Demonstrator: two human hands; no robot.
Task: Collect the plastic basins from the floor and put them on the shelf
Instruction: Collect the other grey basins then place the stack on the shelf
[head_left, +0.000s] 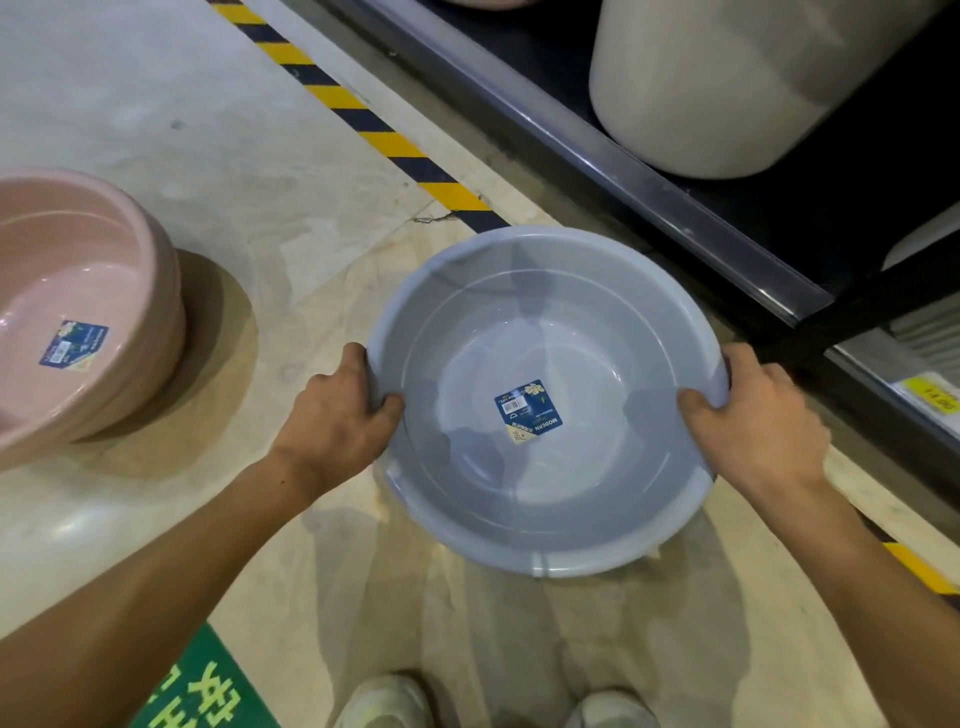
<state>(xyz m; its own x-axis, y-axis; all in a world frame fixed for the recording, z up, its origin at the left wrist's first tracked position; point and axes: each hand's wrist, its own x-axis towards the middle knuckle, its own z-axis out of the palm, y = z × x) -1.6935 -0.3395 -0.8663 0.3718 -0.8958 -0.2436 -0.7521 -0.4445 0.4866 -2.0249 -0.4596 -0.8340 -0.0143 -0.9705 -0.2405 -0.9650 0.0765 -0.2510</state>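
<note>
Hands clamped opposite sides of the round blue-grey plastic basin: our left hand and right hand each hooked a thumb inside the rim, fingers curled beneath. We held it level, seemingly lifted above the pale floor, just short of the dark metal shelf. So the job was midway: this one was collected but not shelved, and the pink plastic basins, probably a nested stack, waited on the floor. Glossy, smooth plastic, shallow bowl, rolled lip, blue sticker at centre.
</note>
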